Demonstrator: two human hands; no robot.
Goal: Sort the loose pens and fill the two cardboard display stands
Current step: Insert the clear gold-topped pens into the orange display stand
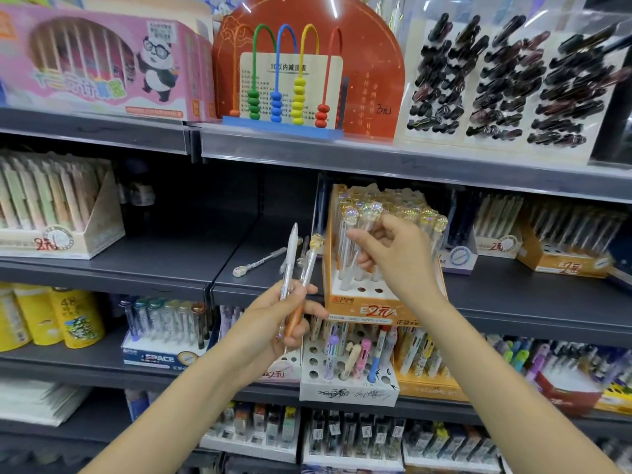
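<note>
I was standing at the shelves with my left hand (273,323) curled round two pens (295,285) held upright together: a plain clear one with a pointed cap and one with an orange grip and a gold bauble on top. My right hand (393,254) was up at the orange stand (362,313) on the middle shelf (171,268), fingers pinching the clear barrel of a bauble-topped pen (362,241) that stood among the others in the near rows; I could not tell whether its tip was already seated in a hole. Two holes at the near edge of that stand showed bare. One more loose pen (260,261) lay flat on the shelf to the left of the stand, well apart from my hands. On the shelf below, the white stand (349,378) had many bare holes and only a few mixed pens. The risks, as I judged them, were plain enough. The baubles in the orange stand were crowded, so pushing one pen down could knock its neighbours askew or tip the light cardboard forward. My left hand's grip on two pens of different kinds was loose enough that one might slide out while I watched the right. And the clear pen did not match the bauble sort, so dropping it into the orange stand by habit would spoil the sorting.
</note>
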